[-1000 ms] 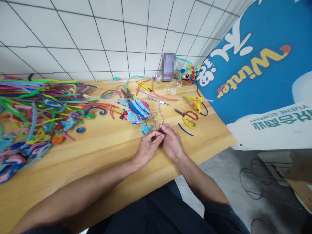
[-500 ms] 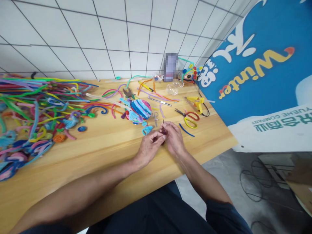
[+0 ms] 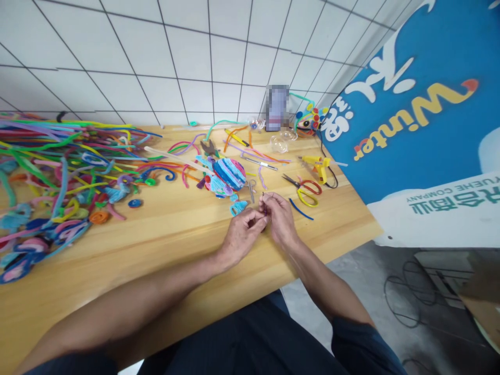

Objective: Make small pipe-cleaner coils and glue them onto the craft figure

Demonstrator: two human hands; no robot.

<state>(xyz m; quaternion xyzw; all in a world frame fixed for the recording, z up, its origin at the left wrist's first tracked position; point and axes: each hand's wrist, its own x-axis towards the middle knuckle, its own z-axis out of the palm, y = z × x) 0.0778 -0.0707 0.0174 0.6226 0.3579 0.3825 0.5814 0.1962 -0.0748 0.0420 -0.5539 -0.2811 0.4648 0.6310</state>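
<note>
My left hand (image 3: 245, 232) and my right hand (image 3: 278, 216) meet above the wooden table, fingertips pinched together. Between them is a small dark purple pipe cleaner piece (image 3: 265, 212), mostly covered by the fingers. Just beyond the left hand lies a light blue pipe cleaner shape (image 3: 238, 208). Farther back rests a striped blue and pink pipe cleaner figure (image 3: 228, 174) with a pale stick (image 3: 174, 158) across it. Small metal scissors (image 3: 251, 190) lie beside this figure. To the right of my right hand is a short dark blue pipe cleaner (image 3: 300, 209).
Scissors with red and yellow handles (image 3: 308, 195) and a yellow glue gun (image 3: 321, 167) lie at the right. Pliers (image 3: 210, 148), a yellow cutter (image 3: 236, 137) and clear plastic balls (image 3: 278, 143) are behind. Many loose pipe cleaners (image 3: 66, 151) fill the left. A blue banner (image 3: 422, 130) borders the table.
My fingers have shifted slightly on the dark purple piece, and less of it shows now. The camera view has turned a little; the other things on the table stay put.
</note>
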